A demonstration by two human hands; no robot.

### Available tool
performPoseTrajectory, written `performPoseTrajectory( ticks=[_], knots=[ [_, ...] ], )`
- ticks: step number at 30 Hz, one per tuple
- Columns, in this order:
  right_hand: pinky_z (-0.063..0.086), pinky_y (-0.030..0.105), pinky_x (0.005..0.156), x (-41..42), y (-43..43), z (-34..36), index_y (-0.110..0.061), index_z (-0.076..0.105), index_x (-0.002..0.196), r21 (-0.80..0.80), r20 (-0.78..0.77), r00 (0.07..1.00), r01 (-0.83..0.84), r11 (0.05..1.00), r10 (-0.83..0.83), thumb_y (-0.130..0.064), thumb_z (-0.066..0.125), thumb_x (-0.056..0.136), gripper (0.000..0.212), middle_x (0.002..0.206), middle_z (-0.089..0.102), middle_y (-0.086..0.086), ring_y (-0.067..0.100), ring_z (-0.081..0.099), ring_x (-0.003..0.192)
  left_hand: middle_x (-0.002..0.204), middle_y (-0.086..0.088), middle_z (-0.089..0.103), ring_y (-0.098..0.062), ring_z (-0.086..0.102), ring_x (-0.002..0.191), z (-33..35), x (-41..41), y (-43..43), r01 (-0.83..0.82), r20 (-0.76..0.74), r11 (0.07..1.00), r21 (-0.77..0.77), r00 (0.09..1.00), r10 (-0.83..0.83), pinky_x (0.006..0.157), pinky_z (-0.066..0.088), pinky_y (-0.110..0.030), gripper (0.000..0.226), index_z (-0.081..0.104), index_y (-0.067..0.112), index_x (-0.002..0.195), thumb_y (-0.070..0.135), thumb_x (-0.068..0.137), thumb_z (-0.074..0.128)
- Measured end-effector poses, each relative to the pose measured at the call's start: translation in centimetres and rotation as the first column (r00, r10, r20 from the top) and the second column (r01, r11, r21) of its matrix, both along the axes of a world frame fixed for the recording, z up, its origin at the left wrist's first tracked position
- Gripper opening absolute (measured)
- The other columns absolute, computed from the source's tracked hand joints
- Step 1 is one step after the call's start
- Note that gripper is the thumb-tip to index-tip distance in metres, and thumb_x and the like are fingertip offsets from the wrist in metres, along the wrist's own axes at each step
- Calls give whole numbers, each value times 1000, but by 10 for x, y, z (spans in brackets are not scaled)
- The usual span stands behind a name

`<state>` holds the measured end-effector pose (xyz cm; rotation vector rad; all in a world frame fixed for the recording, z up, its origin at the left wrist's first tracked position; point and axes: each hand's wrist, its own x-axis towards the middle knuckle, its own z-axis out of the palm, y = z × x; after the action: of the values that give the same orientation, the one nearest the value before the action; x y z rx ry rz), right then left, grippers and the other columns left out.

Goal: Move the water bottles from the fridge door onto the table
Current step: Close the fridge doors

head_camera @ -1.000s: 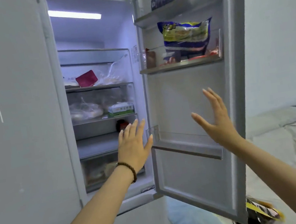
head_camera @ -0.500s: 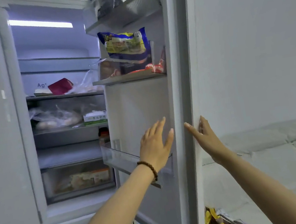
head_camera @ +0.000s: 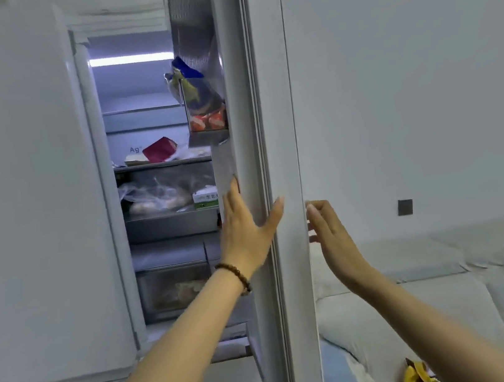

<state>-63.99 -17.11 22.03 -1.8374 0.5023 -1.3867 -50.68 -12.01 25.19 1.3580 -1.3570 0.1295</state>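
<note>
We see the fridge door (head_camera: 266, 156) nearly edge-on, a tall pale strip down the middle of the view. Our left hand (head_camera: 246, 227) lies flat against its inner side with fingers spread and thumb reaching across the edge, released and grasping nothing; a bead bracelet (head_camera: 235, 276) circles that wrist. Our right hand (head_camera: 328, 231) is at the outer side of the door, fingers loosely curled at the edge, and it too holds nothing, though we cannot tell whether the fingertips touch the door. No water bottles show anywhere we can see: the door's shelves are mostly hidden at this angle, and only a blue and yellow bag (head_camera: 196, 91) above some orange packs (head_camera: 209, 120) is visible in an upper door shelf. Inside the lit fridge, a red packet (head_camera: 159, 149) sits on an upper shelf, with a clear plastic bag (head_camera: 155, 195) and a small green and white box (head_camera: 206, 199) on the shelf below. To the right lies a bed (head_camera: 439, 293) with pale bedding, and a yellow wrapper (head_camera: 416, 377) near the bottom edge.
</note>
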Motion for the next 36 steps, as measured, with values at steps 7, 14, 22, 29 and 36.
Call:
performPoseTrajectory(
  ticks=[7,14,22,29,36],
  knots=[
    [20,4,106,93,15,2,-41,25,142,-97,-159,972,-189,977,172,-53,26,93,50,150,27,-24,-14,24,134,156,3,10,-19,18,141,6,87,40,-78,-83,997,-1,994,78,111,28,-49,107,0,37,142,82,58,48],
    [10,22,116,194,25,-5,-45,14,141,-185,-209,961,-223,957,183,-45,27,96,47,154,10,-24,-9,8,141,156,6,10,-14,15,141,4,181,63,-155,-85,988,-12,984,154,109,22,-32,90,3,28,146,58,77,54],
    [7,23,114,310,1,-12,-49,12,141,-376,-274,961,-61,925,-48,-49,36,94,53,152,3,-28,-6,3,141,151,2,24,-21,30,136,5,305,52,-74,-192,996,-40,979,65,109,34,-44,76,14,30,144,43,84,57],
    [2,31,117,386,-37,-27,-46,1,145,-575,-327,892,75,815,-312,-51,38,94,64,157,-9,-18,6,-8,146,154,2,19,-20,27,138,6,391,14,-48,-144,997,64,988,57,110,32,-42,74,6,28,146,41,89,52],
    [-9,34,118,428,-78,-31,-43,-1,146,-708,-308,837,116,697,-452,-53,31,95,61,158,-11,-12,10,-16,145,157,4,5,-11,11,142,-11,439,-26,-197,129,979,-60,971,203,113,18,-29,74,-7,29,145,42,92,43]
  ],
)
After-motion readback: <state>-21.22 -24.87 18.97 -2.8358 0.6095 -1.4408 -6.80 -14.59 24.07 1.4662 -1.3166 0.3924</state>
